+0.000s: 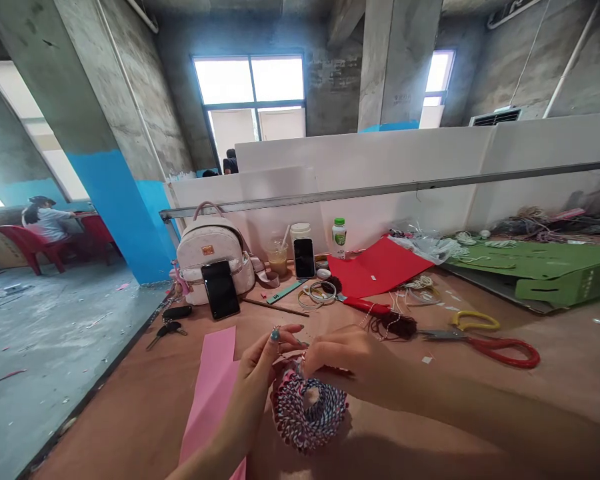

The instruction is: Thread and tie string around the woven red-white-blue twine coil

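The woven cord ring point(334, 408) sits over the brown table point(115, 407), just below and between the left hand point(258, 360) and right hand point(344, 353). These 2 curl their fingers at its upper edge; I cannot tell exactly what either grasps.

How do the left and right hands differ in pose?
The left hand has its thumb raised; the right hand has its fingers curled.
The left hand shows its thumb side, with a teal nail; the right hand shows its back.
Shared: both are at the far side of the woven ring.
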`<action>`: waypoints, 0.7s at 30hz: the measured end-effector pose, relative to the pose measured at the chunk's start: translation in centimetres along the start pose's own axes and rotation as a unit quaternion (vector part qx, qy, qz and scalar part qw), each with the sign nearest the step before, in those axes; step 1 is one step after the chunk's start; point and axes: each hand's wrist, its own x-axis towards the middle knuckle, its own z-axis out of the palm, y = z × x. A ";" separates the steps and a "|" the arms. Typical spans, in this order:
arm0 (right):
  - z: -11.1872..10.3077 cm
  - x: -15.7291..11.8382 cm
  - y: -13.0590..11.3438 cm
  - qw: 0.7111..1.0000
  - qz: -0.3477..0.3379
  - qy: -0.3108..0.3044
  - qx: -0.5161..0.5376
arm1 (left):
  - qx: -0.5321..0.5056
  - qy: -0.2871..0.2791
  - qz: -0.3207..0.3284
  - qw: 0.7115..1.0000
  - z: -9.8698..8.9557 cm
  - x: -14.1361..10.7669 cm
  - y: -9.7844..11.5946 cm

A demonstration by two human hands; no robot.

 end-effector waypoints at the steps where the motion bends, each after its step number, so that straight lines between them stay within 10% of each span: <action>1: 0.1 -0.1 0.1 1.000 -0.004 0.000 0.001 | -0.001 0.002 0.003 1.000 0.0 0.0 0.0; 21: 0.3 -0.2 0.3 0.966 -0.170 -0.023 -0.194 | -0.016 0.020 0.012 1.000 -0.5 0.3 -0.9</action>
